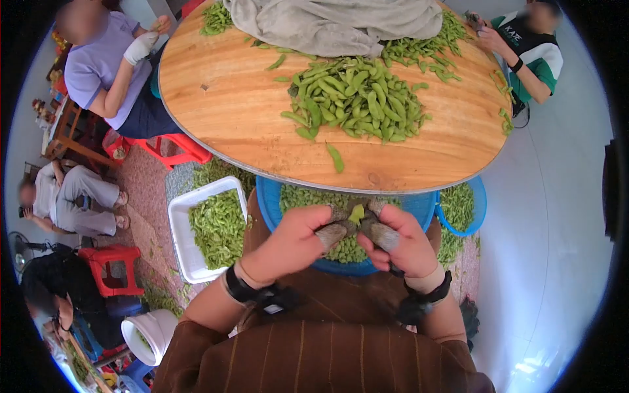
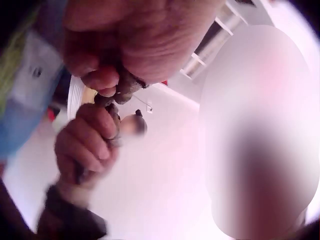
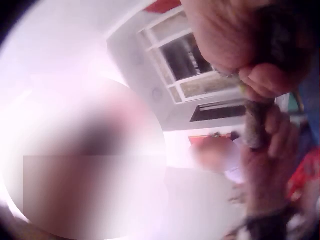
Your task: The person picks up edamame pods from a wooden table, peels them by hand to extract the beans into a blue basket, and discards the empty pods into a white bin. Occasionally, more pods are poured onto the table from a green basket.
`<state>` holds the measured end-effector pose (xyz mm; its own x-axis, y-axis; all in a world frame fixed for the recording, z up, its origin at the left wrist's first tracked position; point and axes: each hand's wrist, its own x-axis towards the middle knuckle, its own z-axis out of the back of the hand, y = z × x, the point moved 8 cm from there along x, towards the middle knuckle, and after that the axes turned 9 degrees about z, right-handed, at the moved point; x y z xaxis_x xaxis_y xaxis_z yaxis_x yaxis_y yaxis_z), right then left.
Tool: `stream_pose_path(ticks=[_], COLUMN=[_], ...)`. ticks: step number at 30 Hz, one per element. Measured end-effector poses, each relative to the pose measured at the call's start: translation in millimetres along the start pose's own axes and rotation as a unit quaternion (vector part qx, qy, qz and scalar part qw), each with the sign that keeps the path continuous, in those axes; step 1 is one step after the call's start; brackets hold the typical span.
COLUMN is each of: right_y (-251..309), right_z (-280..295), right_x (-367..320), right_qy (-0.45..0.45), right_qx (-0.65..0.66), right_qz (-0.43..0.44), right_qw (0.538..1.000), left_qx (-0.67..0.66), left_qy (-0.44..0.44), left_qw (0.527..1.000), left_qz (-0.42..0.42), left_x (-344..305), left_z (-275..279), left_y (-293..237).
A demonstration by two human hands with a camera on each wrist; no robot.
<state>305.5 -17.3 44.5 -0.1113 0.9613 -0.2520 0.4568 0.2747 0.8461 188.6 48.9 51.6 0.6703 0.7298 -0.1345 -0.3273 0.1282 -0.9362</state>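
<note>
In the head view, a small green soybean pod (image 1: 356, 213) sits between both hands' thumbs and fingertips, over a blue basin (image 1: 267, 204) of shelled green beans (image 1: 344, 252). My left hand (image 1: 288, 239) pinches the pod from the left; my right hand (image 1: 411, 245) pinches it from the right. Worn grey covers (image 1: 333, 234) wrap the thumbs and some fingertips. The left wrist view has the right hand (image 2: 85, 140) meeting the left one at the fingertips. In the right wrist view the left hand (image 3: 270, 165) reaches up to the right; the pod is mostly hidden there.
Ahead is a round wooden table (image 1: 229, 118) bearing a heap of pods (image 1: 360, 98) and a grey cloth (image 1: 334, 23). A white tub (image 1: 187, 259) of pods stands left, a blue basket (image 1: 481, 203) right. Red stools (image 1: 113, 268), a white bucket (image 1: 147, 337) and several people surround me.
</note>
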Motion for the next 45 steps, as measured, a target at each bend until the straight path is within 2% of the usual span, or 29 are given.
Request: stream_pose_path(ticks=[1, 4, 5, 6, 7, 10, 12, 14, 15, 16, 17, 18, 19, 22, 23, 25, 26, 27, 28, 32, 34, 35, 37, 38, 40, 41, 43, 44, 45], right_y=[3.0, -6.6, -4.8, -1.6, -4.0, -1.1, -4.2, -7.5, -10.9, -9.8, -11.8, -14.8, -16.6, -34.9, -33.8, -23.7, -28.2, -14.2, -0.3, 1.6, 2.8, 1.2, -9.0, -10.1, -3.1, -1.1, 5.1, 4.3, -1.8], right_z=[-1.2, -7.6, -2.3, 0.8, -1.6, 2.4, 10.4, 13.1, 13.0, 13.1, 10.6, 9.2, 12.2, 17.3, 28.4, 36.0, 36.6, 34.4, 23.1, 19.2, 15.2, 19.4, 46.1, 45.8, 44.4, 39.7, 15.4, 15.4, 14.9], right_x=[-3.0, -8.7, -4.3, -2.0, -2.4, -1.8, -1.2, -3.8, -5.4, -8.1, -13.0, -17.1, -19.4, -24.2, -18.6, -15.4, -12.9, -10.6, -14.0, -7.2, -6.9, -5.4, 1.1, 0.9, -8.1, -8.9, -10.6, -10.5, -7.3], right_qy=[0.000, 0.009, 0.001, -0.007, -0.008, -0.033, -0.004, -0.004, -0.003, -0.001, 0.002, 0.004, 0.003, 0.002, -0.016, -0.063, -0.064, -0.065, -0.065, -0.072, -0.077, -0.075, -0.115, -0.113, -0.167, -0.166, -0.093, -0.094, -0.065], right_qx=[0.001, 0.106, 0.006, -0.095, -0.094, -0.201, -0.242, -0.179, -0.115, -0.115, -0.048, 0.019, 0.019, 0.129, 0.008, -0.202, -0.201, -0.367, -0.517, -0.588, -0.644, -0.645, -0.674, -0.675, -0.708, -0.709, -0.603, -0.604, -0.576], right_qz=[-0.003, -0.063, -0.027, 0.009, 0.008, 0.047, 0.045, 0.027, 0.009, 0.008, -0.016, -0.040, -0.041, -0.092, -0.030, 0.035, 0.034, 0.153, 0.265, 0.258, 0.269, 0.267, 0.162, 0.162, 0.184, 0.183, 0.268, 0.266, 0.249], right_qw=[1.000, 0.992, 1.000, 0.995, 0.996, 0.978, 0.969, 0.984, 0.993, 0.993, 0.999, 0.999, 0.999, 0.987, 0.999, 0.977, 0.977, 0.915, 0.812, 0.763, 0.712, 0.712, 0.712, 0.711, 0.661, 0.661, 0.746, 0.745, 0.776], left_qx=[-0.267, -0.204, -0.203, 0.018, 0.238, 0.350, 0.349, 0.348, 0.161, -0.038, -0.039, -0.252, -0.450, -0.483, -0.484, -0.192, -0.192, -0.134, -0.074, 0.045, 0.124, 0.122, -0.028, -0.029, -0.056, -0.058, 0.036, 0.035, 0.082], left_qy=[0.169, 0.161, 0.163, 0.051, -0.066, -0.125, -0.098, -0.074, 0.044, 0.158, 0.157, 0.235, 0.300, 0.292, 0.294, 0.217, 0.218, 0.200, 0.182, 0.159, 0.161, 0.161, 0.187, 0.185, 0.127, 0.127, 0.110, 0.111, 0.095], left_qw=[0.936, 0.954, 0.953, 0.998, 0.959, 0.910, 0.914, 0.918, 0.985, 0.983, 0.983, 0.927, 0.817, 0.796, 0.795, 0.939, 0.939, 0.961, 0.977, 0.986, 0.978, 0.979, 0.974, 0.975, 0.970, 0.970, 0.986, 0.986, 0.992], left_qz=[0.153, 0.153, 0.155, 0.007, -0.142, -0.185, -0.182, -0.177, -0.050, 0.081, 0.083, 0.148, 0.204, 0.219, 0.220, 0.186, 0.187, 0.136, 0.084, 0.039, -0.035, -0.034, 0.122, 0.122, 0.197, 0.197, 0.124, 0.123, 0.021], left_x=[-3.9, -4.3, -3.5, 2.0, -3.2, -8.9, -6.8, -4.7, 2.5, 1.2, 0.2, -4.7, -11.3, -13.9, -13.1, -5.7, -5.8, -4.2, -3.5, -7.0, -11.4, -12.4, -12.6, -11.3, -8.4, -8.3, -6.5, -6.7, -6.8], left_z=[-19.1, -16.9, -20.2, -8.4, -5.2, -11.3, -13.3, -12.0, -13.2, -23.1, -22.1, -33.5, -45.1, -54.1, -57.3, -51.7, -54.3, -52.9, -51.3, -50.5, -53.9, -53.1, -50.8, -49.4, -40.2, -39.4, -35.6, -34.7, -32.5], left_y=[14.5, 10.2, 13.2, 0.0, -20.4, -28.2, -23.2, -22.7, -7.1, 8.8, 13.7, 23.9, 25.4, 28.4, 28.8, 41.1, 42.4, 38.2, 32.4, 24.0, 17.8, 16.6, 31.9, 34.9, 57.2, 60.3, 56.0, 58.4, 45.1])
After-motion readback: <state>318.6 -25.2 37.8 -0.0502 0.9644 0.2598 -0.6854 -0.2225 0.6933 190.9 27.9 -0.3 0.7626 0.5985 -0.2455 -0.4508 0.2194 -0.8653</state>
